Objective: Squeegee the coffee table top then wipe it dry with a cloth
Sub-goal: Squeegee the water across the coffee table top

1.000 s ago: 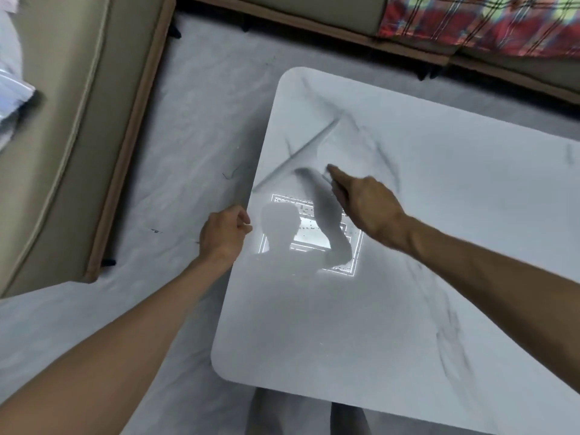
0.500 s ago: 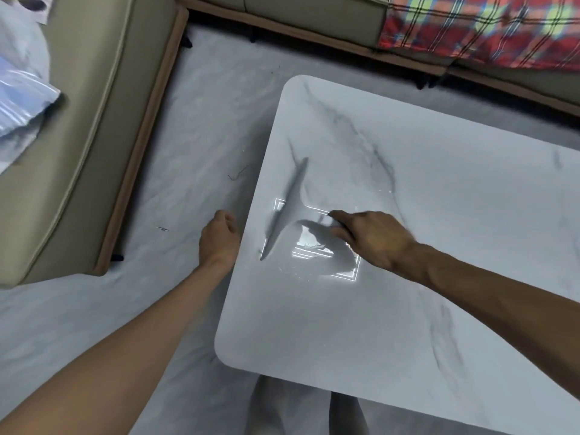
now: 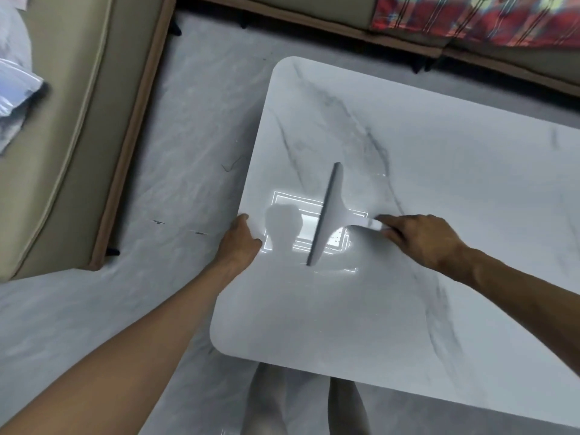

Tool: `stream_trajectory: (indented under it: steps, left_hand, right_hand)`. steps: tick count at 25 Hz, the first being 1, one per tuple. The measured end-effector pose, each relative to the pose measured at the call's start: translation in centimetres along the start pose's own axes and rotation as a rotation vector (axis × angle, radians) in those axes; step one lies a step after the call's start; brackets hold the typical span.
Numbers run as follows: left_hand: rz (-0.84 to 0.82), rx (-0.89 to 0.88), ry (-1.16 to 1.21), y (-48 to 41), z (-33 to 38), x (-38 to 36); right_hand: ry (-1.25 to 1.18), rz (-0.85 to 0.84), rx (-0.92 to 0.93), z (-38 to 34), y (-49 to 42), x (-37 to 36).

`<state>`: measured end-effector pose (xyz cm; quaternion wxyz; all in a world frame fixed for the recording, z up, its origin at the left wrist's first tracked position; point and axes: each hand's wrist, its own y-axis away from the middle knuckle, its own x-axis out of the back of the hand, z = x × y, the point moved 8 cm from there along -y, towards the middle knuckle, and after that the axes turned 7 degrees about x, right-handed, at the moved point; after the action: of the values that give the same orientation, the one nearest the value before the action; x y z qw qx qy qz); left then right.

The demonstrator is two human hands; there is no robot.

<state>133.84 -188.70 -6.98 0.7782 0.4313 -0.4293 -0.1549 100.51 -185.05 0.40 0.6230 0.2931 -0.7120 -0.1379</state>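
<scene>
Right hand (image 3: 422, 238) is clamped on the squeegee (image 3: 328, 215) handle, fingers wrapped over the short stem at its tail end, index finger laid along the top toward the blade. Handle sticks out at about 3 o'clock from the blade's middle; blade runs roughly 12-to-6 with a slight lean, edge down on the coffee table (image 3: 439, 293) top, near the left end of the slab and over the bright reflected ceiling light. Tool looks like light, rigid plastic with a thin flexible lip, so I'd judge it needs little grip force but steady downward pressure, and the current hold at the stem is the right spot: any farther back and the blade can rock and skip. Marble-look top is glossy and probably slick when wet, so expect the blade to glide easily and chatter if the angle gets too steep. Left hand (image 3: 241, 238) is at 9 o'clock of the blade, fingers curled over the table's left edge, bracing, holding nothing else. No cloth in view. Floor and sofa (image 3: 62, 136) lie beyond at 9 to 10 o'clock.
</scene>
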Motion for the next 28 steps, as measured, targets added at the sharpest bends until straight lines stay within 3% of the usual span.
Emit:
stream_trajectory:
  steps: [3,5,8,11,14,18,24,28]
  left_hand:
    - [0.041,0.024,0.047,0.1,0.3,0.7]
    - [0.060,0.056,0.169,0.0,-0.6,1.6]
    - [0.113,0.112,0.328,0.0,-3.0,2.8]
    - [0.157,0.175,0.377,1.0,-5.5,3.2]
    - [0.144,0.191,0.301,1.8,-7.3,2.4]
    - [0.042,0.161,0.248,2.9,-7.0,-0.4]
    - [0.083,0.192,0.183,4.0,-6.0,-1.0]
    - [0.143,0.207,0.273,5.5,-7.5,-0.6]
  right_hand:
    - [0.062,0.009,-0.099,3.7,4.0,0.8]
    - [0.020,0.031,-0.036,2.0,3.6,1.4]
    - [-0.142,0.000,0.178,-6.5,-0.9,0.3]
    - [-0.148,-0.095,0.359,-16.0,-4.6,-2.6]
    - [-0.115,-0.100,0.396,-19.8,-5.2,-4.4]
    - [-0.128,-0.080,0.331,-14.5,-2.4,-5.1]
    - [-0.010,-0.062,0.086,-2.0,5.2,-2.4]
    - [-0.068,-0.042,0.170,-6.0,4.7,-2.5]
